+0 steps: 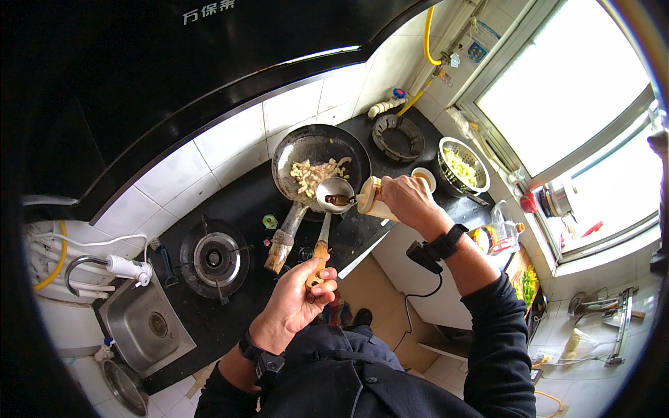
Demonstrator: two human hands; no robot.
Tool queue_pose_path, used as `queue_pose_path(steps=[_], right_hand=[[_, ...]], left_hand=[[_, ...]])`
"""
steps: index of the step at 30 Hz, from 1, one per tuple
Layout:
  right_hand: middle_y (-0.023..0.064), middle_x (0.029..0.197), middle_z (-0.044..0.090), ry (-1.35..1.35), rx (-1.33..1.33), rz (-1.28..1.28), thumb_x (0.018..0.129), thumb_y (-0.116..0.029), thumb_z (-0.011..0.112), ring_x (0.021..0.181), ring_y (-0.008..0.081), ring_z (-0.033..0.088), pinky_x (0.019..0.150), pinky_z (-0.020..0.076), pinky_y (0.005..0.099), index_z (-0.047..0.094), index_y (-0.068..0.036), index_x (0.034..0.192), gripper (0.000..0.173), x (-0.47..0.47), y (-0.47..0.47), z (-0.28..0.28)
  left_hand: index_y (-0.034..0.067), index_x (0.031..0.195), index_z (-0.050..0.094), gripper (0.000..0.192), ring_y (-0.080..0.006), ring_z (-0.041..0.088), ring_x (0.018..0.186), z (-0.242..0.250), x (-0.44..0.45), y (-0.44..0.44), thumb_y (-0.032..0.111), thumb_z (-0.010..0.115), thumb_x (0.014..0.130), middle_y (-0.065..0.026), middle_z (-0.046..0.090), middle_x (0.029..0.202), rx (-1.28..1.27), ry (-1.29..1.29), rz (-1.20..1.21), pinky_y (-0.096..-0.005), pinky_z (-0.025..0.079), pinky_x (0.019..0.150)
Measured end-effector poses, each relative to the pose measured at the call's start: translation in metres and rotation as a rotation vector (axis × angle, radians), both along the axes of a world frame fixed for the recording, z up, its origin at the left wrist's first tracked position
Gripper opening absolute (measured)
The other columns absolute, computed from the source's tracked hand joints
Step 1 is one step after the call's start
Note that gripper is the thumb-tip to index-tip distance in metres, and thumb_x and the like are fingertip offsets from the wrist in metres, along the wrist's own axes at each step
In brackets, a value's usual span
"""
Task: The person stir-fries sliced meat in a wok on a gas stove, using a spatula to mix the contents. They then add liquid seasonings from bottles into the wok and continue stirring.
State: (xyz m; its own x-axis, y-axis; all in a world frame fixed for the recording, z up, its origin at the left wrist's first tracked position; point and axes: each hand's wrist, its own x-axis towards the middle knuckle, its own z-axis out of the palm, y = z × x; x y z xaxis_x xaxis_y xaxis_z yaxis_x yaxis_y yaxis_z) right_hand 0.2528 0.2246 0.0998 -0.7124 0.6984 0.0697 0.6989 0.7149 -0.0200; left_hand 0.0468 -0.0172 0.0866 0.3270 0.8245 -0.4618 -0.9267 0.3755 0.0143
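Note:
My left hand [299, 299] grips the wooden handle [316, 264] of a metal ladle [335, 194], whose bowl sits over the near edge of a wok. In my right hand [413, 201] a squeeze bottle [377, 201] is tilted, its nozzle over the ladle. Dark brown liquid [339, 200] shows in the bowl below the nozzle. The wok [286, 159] rests on the stove with pale sliced pieces of food [315, 174] in it, likely meat. Its wrapped handle [284, 243] points towards me, left of the ladle.
An unused burner [214, 258] and a steel sink [137, 313] lie to the left. Right of the wok are a wok ring [399, 137], a small bowl [424, 177] and a colander [486, 183] of chopped pale-green vegetables. A range hood [157, 94] overhangs the back. An oil bottle [502, 236] stands farther right.

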Motion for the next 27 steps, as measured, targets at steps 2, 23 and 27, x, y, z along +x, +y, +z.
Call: queue_pose_path(steps=[2,23,27], right_hand=[[0.0201,0.070,0.067,0.002,0.003,0.003,0.098,-0.037,0.069,0.071,0.0403,0.070,0.064,0.0533,0.0503,0.066,-0.003,0.088,0.036,-0.001,0.000,0.001],[0.0224,0.073,0.068,-0.019,-0.038,-0.010,0.097,-0.037,0.069,0.075,0.0422,0.071,0.066,0.0539,0.0509,0.068,-0.001,0.086,0.038,-0.009,0.005,-0.004],[0.0213,0.073,0.068,-0.002,-0.043,-0.020,0.097,-0.038,0.069,0.075,0.0416,0.071,0.065,0.0531,0.0508,0.068,-0.002,0.086,0.038,-0.009,0.005,-0.005]], left_hand=[[0.001,0.137,0.050,0.031,-0.0060,0.041,0.066,-0.001,-0.001,0.000,0.022,0.049,0.114,-0.0037,0.045,0.096,0.011,0.012,-0.003,-0.0227,0.056,0.067],[0.001,0.137,0.050,0.032,-0.0061,0.042,0.065,-0.011,-0.004,0.002,0.024,0.048,0.115,-0.0032,0.045,0.095,0.028,-0.052,-0.013,-0.0284,0.063,0.070],[0.001,0.137,0.050,0.032,-0.0059,0.042,0.064,-0.010,-0.004,0.004,0.024,0.048,0.115,-0.0031,0.045,0.095,0.018,-0.027,-0.022,-0.0274,0.062,0.070]])
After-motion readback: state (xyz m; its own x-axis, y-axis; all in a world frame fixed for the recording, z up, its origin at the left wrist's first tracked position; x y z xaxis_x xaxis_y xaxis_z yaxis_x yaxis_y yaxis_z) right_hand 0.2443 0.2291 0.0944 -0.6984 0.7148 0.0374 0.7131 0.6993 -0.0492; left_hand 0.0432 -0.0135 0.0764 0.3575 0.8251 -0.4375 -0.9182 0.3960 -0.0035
